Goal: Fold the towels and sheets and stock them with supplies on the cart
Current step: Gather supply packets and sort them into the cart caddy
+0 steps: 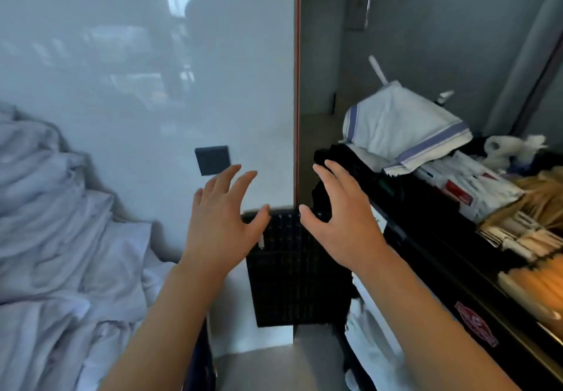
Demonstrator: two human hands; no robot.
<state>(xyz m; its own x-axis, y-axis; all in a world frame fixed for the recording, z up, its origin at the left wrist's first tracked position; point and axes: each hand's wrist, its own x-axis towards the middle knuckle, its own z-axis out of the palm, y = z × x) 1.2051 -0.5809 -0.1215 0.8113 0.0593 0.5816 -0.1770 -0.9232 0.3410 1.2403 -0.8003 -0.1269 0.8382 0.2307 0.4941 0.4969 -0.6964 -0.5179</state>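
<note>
Both hands are raised in front of the body with nothing held. The left hand (224, 217) is spread, its fingers straight and fanned toward the pale wall (152, 86); the right hand (341, 210) mirrors it, palm turned inward and fingers loosely extended. The two are held apart at about the width of a folded cloth, which suggests that they are being readied to take hold of linen rather than put to any use at this instant.

The sheets (61, 223) are heaped unfolded at the left, crumpled in loose white folds, well apart from both hands. They appear to have been left there as the pile still to be worked through.

The cart (432, 238) stands at the right, dark and close beside the right forearm. A towel (405, 128) with blue stripes is laid folded on its top, seemingly so that it can be reached first. Packets (469, 186) in white wrappers are stacked just behind and beside the towel, and rows of pale supplies (533, 238) are filed upright in a tray nearer the front, presumably to be picked singly.

A black perforated bin (292, 268) stands between wall and cart, below the hands. A dark switch plate (212, 160) is fixed to the wall just above the left fingers.

Most folding is judged still to be done.
</note>
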